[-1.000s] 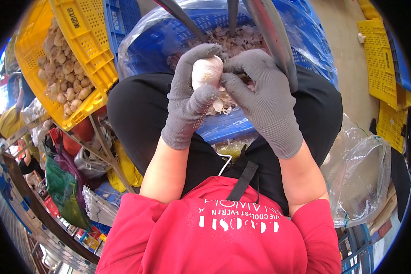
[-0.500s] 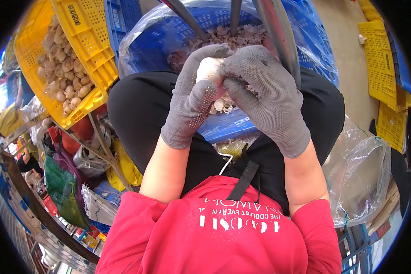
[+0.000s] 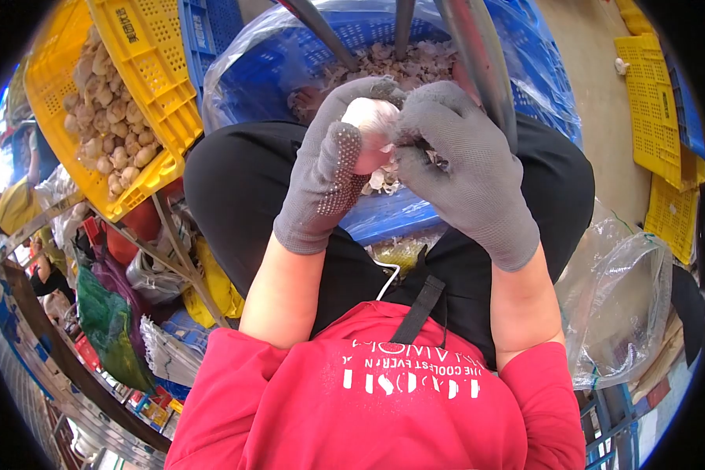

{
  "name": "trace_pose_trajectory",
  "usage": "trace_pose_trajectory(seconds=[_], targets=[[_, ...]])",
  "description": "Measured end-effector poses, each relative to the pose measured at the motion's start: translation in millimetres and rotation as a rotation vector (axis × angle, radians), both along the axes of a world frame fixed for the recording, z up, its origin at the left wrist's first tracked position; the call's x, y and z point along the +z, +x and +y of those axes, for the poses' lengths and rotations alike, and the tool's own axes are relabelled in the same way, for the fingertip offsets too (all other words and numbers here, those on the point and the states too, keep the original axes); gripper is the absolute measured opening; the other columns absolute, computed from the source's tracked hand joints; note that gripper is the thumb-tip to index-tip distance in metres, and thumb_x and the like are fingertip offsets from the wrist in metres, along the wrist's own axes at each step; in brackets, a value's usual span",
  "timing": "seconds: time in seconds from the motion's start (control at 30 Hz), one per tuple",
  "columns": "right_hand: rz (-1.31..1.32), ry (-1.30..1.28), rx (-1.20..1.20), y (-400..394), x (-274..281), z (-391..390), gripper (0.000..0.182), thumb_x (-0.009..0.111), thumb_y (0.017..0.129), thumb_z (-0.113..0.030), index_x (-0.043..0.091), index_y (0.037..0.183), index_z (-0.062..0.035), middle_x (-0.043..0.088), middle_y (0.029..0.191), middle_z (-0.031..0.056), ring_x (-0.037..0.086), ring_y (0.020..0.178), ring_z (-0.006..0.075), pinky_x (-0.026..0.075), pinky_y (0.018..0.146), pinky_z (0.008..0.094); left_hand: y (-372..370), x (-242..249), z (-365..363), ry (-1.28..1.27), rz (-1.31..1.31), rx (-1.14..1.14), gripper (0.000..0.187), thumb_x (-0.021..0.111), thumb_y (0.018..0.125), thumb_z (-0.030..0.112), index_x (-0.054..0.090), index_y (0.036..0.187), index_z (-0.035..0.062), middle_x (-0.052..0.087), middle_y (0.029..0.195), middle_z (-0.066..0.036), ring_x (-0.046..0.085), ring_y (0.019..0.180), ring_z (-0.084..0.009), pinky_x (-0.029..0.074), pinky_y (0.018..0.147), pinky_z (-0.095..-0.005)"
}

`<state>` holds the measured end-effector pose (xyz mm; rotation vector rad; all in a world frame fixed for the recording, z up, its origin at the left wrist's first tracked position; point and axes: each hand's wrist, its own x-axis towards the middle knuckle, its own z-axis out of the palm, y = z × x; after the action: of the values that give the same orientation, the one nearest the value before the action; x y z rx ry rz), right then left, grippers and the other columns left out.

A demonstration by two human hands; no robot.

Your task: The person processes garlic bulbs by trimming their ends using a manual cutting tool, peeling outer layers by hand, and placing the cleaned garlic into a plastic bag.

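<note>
A whitish-pink garlic bulb (image 3: 369, 125) rests in my left hand (image 3: 326, 160), which wears a grey dotted glove and is closed around it. My right hand (image 3: 466, 160), in a matching grey glove, has its thumb and fingers pinched together at the bulb's right side. Thin bits of garlic skin (image 3: 388, 149) show at its fingertips; the exact grip there is partly hidden. Below both hands, a blue basket (image 3: 270, 82) lined with clear plastic holds loose garlic peelings (image 3: 384, 63).
Metal legs (image 3: 474, 55) slant down into the basket in front of me. On the left, a yellow crate (image 3: 153, 70) holds many garlic bulbs (image 3: 109, 117). Yellow crates (image 3: 650, 102) stand at the right, and a clear plastic bag (image 3: 614, 313) lies beside my knee.
My right hand has shifted slightly right, away from the bulb. More of the bulb's pinkish side is uncovered, and my left thumb has moved a little left.
</note>
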<state>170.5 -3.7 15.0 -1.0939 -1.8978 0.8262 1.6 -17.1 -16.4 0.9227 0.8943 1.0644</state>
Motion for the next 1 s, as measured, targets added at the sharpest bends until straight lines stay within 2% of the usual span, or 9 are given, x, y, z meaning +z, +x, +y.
trace_pose_trajectory(seconds=[0.13, 0.27, 0.37, 0.47, 0.53, 0.67, 0.7, 0.77, 1.0], targets=[[0.071, -0.114, -0.057, 0, -3, -3, 0.015, 0.065, 0.074, -0.004, 0.059, 0.088, -0.0061, 0.058, 0.085, 0.0121, 0.06, 0.077, 0.0318, 0.049, 0.069, 0.0359, 3, -3, -2, 0.01, -0.044, 0.053, 0.066, 0.051, 0.091, 0.056, 0.047, 0.128, 0.0015, 0.057, 0.115, -0.01, 0.056, 0.105, -0.0175, 0.046, 0.09, -0.0298], [0.1, -0.189, -0.141, -4, -4, -4, 0.011, 0.062, 0.077, -0.002, 0.058, 0.088, -0.0038, 0.058, 0.081, 0.0132, 0.059, 0.073, 0.0307, 0.049, 0.067, 0.034, 0, -2, -1, 0.026, 0.028, 0.14, 0.052, 0.042, 0.1, 0.042, 0.048, 0.126, -0.002, 0.057, 0.115, -0.011, 0.057, 0.104, -0.0177, 0.046, 0.091, -0.0305], [0.131, -0.287, -0.192, -7, -5, -5, 0.011, 0.063, 0.079, -0.004, 0.059, 0.089, -0.0028, 0.06, 0.083, 0.0125, 0.06, 0.072, 0.0274, 0.049, 0.067, 0.0331, 1, -4, 0, 0.072, 0.098, 0.152, 0.052, 0.045, 0.098, 0.043, 0.049, 0.125, -0.0017, 0.058, 0.113, -0.011, 0.057, 0.103, -0.0176, 0.046, 0.091, -0.0303], [0.193, -0.395, -0.174, -8, -2, -5, 0.011, 0.063, 0.081, -0.01, 0.061, 0.09, -0.0025, 0.061, 0.082, 0.0118, 0.061, 0.071, 0.0236, 0.049, 0.066, 0.0318, 0, 0, 0, 0.001, -0.097, 0.149, 0.051, 0.054, 0.094, 0.041, 0.051, 0.124, -0.0006, 0.059, 0.111, -0.01, 0.057, 0.103, -0.0162, 0.045, 0.091, -0.0293], [0.172, -0.496, -0.13, -7, 1, -4, 0.014, 0.063, 0.082, -0.013, 0.062, 0.09, -0.002, 0.061, 0.079, 0.0115, 0.061, 0.07, 0.0229, 0.048, 0.066, 0.0311, 1, 3, -1, 0.204, 0.091, 0.142, 0.051, 0.063, 0.088, 0.036, 0.053, 0.124, 0.0011, 0.059, 0.11, -0.008, 0.056, 0.102, -0.0144, 0.044, 0.091, -0.0287], [0.217, -0.812, -0.064, -5, 14, 0, 0.02, 0.062, 0.082, -0.021, 0.063, 0.087, -0.0018, 0.06, 0.073, 0.0111, 0.061, 0.067, 0.0221, 0.048, 0.064, 0.0304, 1, 4, -3, 0.233, 0.153, 0.128, 0.051, 0.069, 0.083, 0.03, 0.054, 0.123, 0.0028, 0.057, 0.116, -0.007, 0.054, 0.104, -0.0147, 0.043, 0.093, -0.0291], [0.217, -0.812, -0.067, -6, 12, -1, 0.02, 0.062, 0.082, -0.021, 0.063, 0.087, -0.0018, 0.06, 0.073, 0.0111, 0.061, 0.067, 0.0221, 0.048, 0.064, 0.0304, 1, 4, -3, 0.233, 0.152, 0.125, 0.051, 0.069, 0.083, 0.03, 0.054, 0.123, 0.0028, 0.057, 0.116, -0.007, 0.054, 0.104, -0.0147, 0.043, 0.093, -0.0291], [0.054, -0.462, -0.116, -9, 3, -4, 0.017, 0.064, 0.079, -0.019, 0.062, 0.083, -0.0025, 0.059, 0.072, 0.0114, 0.06, 0.066, 0.0237, 0.046, 0.062, 0.0324, -2, 3, -2, 0.319, 0.311, 0.069, 0.053, 0.073, 0.079, 0.027, 0.054, 0.123, 0.0042, 0.056, 0.119, -0.008, 0.053, 0.105, -0.0156, 0.042, 0.094, -0.0293], [0.067, -0.332, -0.193, -10, -4, -6, 0.015, 0.065, 0.075, -0.016, 0.058, 0.075, -0.0023, 0.055, 0.067, 0.0119, 0.058, 0.064, 0.0281, 0.046, 0.062, 0.0353, -6, -1, 0, 0.428, 0.463, 0.056, 0.061, 0.077, 0.073, 0.022, 0.052, 0.126, 0.0054, 0.054, 0.121, -0.008, 0.053, 0.107, -0.0194, 0.042, 0.095, -0.0307]])
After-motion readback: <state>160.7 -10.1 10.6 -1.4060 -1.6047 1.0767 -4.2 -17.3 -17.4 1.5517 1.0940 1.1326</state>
